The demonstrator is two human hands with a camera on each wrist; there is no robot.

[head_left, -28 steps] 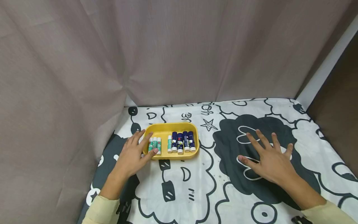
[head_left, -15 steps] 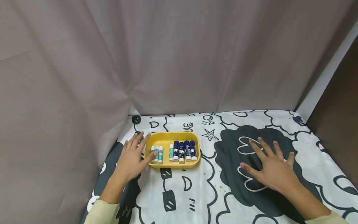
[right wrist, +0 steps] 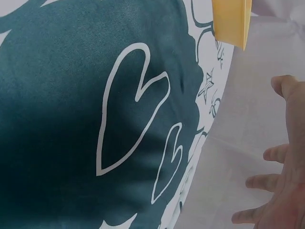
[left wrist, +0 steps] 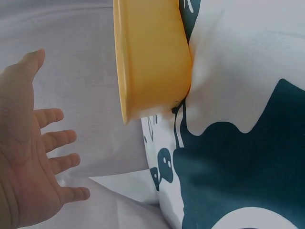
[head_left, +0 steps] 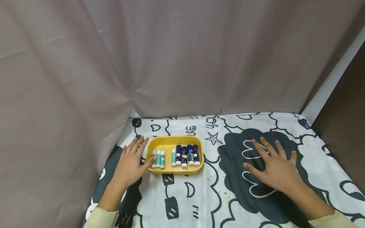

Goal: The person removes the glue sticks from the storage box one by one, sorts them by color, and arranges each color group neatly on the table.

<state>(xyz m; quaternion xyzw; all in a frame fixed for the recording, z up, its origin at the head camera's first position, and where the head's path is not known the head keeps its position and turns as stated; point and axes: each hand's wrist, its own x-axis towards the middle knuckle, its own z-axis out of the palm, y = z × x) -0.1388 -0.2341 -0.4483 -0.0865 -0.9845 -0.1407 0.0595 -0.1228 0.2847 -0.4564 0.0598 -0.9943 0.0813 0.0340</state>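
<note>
A yellow tray sits on the patterned cloth in the head view. Inside it, on the left, lie three green-and-white glue sticks. To their right are one more green-and-white stick and several dark blue glue sticks with white ends. My left hand is at the tray's left side, fingers spread, its thumb over the tray's left part. The left wrist view shows a gap between that hand and the tray's wall. My right hand, fingers spread, holds nothing above the cloth's dark patch.
The black-and-white cloth covers the surface. A grey-brown curtain hangs behind and to the left. At the right stands a dark brown panel with a pale strip along it.
The view has tilted, so the tray and cloth appear lower in it. My left hand has drawn slightly left from the tray. The sticks keep their places.
</note>
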